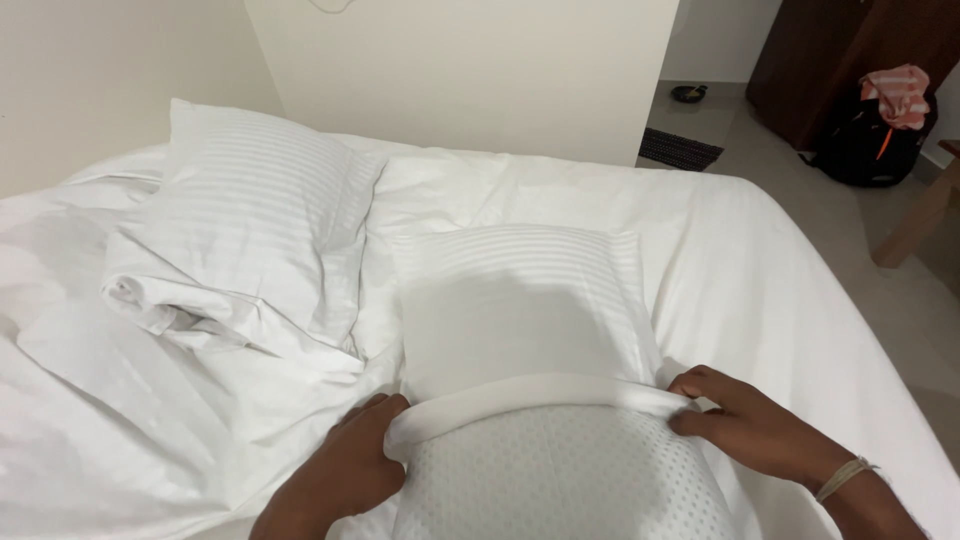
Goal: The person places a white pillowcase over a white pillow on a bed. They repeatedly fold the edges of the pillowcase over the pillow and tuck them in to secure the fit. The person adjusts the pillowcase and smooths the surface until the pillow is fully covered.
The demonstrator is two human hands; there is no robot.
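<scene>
A white pillow with a dotted mesh surface [560, 480] lies on the bed in front of me, partly inside a white striped pillowcase [520, 300]. My left hand [345, 465] grips the left side of the case's rolled open edge. My right hand [745, 420], with a band on the wrist, grips the right side of that same edge. The far end of the pillow is hidden inside the case.
A second striped pillow [250, 210] lies at the upper left on the rumpled white bed sheet [120, 400]. A cream wall panel [470, 70] stands behind the bed. On the tiled floor to the right sit a dark bag with pink cloth [880, 125], a doormat [680, 150] and wooden furniture [915, 225].
</scene>
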